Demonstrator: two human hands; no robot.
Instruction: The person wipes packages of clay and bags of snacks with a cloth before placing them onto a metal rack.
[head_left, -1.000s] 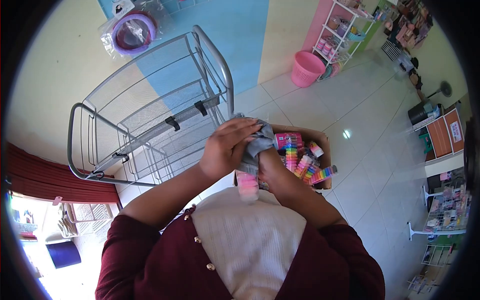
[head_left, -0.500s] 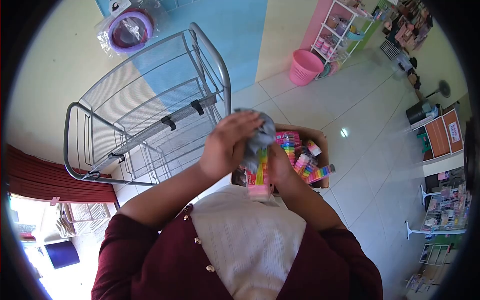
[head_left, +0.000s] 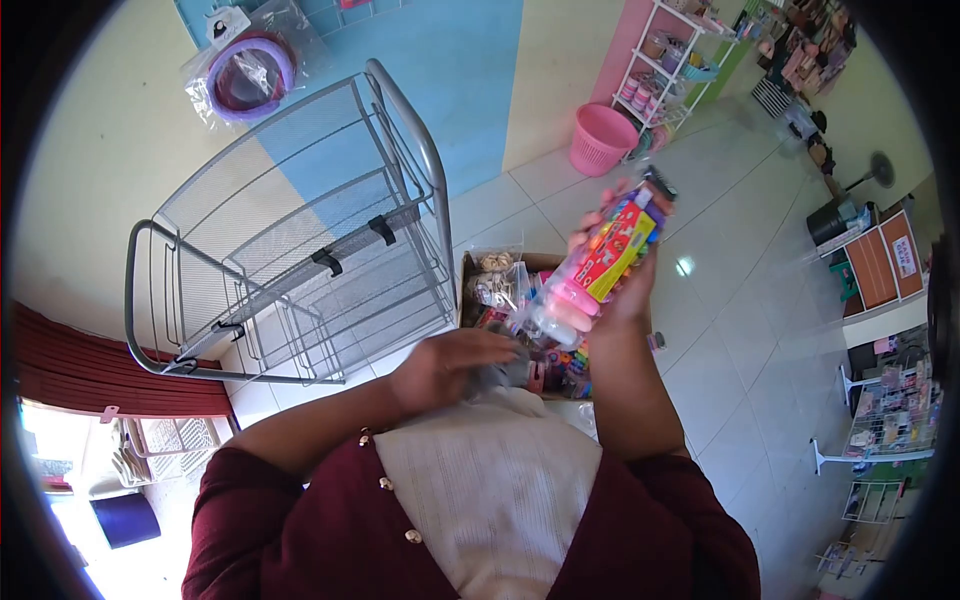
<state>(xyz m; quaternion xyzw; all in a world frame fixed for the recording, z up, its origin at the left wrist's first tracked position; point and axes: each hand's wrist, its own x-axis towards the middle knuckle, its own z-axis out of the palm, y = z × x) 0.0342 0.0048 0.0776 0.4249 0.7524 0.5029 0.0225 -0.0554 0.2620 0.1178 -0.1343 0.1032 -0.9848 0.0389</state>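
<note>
My right hand (head_left: 632, 295) is closed around a long clear pack of rainbow-coloured pieces (head_left: 610, 262) with a red and yellow label. The pack is tilted, its pink and white end pointing down to the left. Lower and to the left, my left hand (head_left: 450, 362) has its fingers on a crumpled grey cloth (head_left: 497, 374), slightly blurred, near the pack's lower end but apart from it. Beneath both hands stands an open cardboard box (head_left: 468, 285) filled with similar colourful packs and small clear bags (head_left: 497, 285); my hands and the pack hide part of it.
A grey metal mesh rack (head_left: 300, 220) stands to the left against the wall. At the back are a pink basket (head_left: 602, 140) and a white shelf (head_left: 665, 75) with goods. Display racks (head_left: 895, 420) line the right, beyond the tiled floor (head_left: 740, 290).
My right hand has raised the pack up and to the right. My left hand, with the grey cloth, has come off the pack and moved down towards my body.
</note>
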